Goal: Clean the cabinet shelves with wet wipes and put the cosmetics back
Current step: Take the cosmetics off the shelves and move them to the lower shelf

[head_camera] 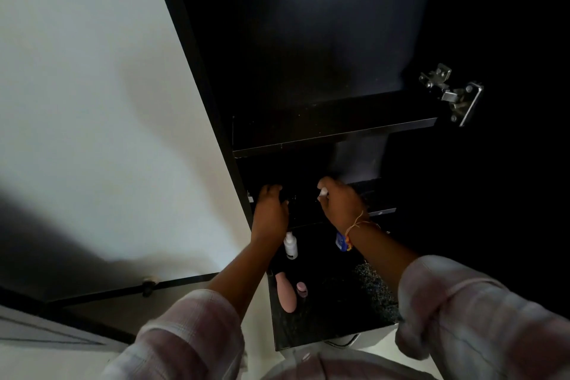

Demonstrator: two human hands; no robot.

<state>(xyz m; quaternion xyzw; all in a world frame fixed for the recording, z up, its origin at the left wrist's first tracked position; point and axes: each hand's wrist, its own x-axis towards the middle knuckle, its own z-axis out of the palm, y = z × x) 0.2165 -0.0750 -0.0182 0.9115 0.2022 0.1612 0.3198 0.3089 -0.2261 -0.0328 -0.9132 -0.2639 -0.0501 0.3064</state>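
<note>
Both hands are in the dark low shelf, with bottles right beneath the wrists.

The right hand (339,203) pinches a small white object (323,191), wipe or cap I cannot tell, at the lower shelf (382,212). The left hand (270,210) reaches in at the shelf's left end with its fingers lost in shadow, so its grip cannot be told. The white bottle (290,245) and blue tube (340,241) stand on the dark counter (339,318) just under the wrists. The pink bottle (287,293) and pink jar (301,288) sit nearer. A forearm drawn back low could knock the white bottle over, and the gloom may hide unwiped patches.
</note>
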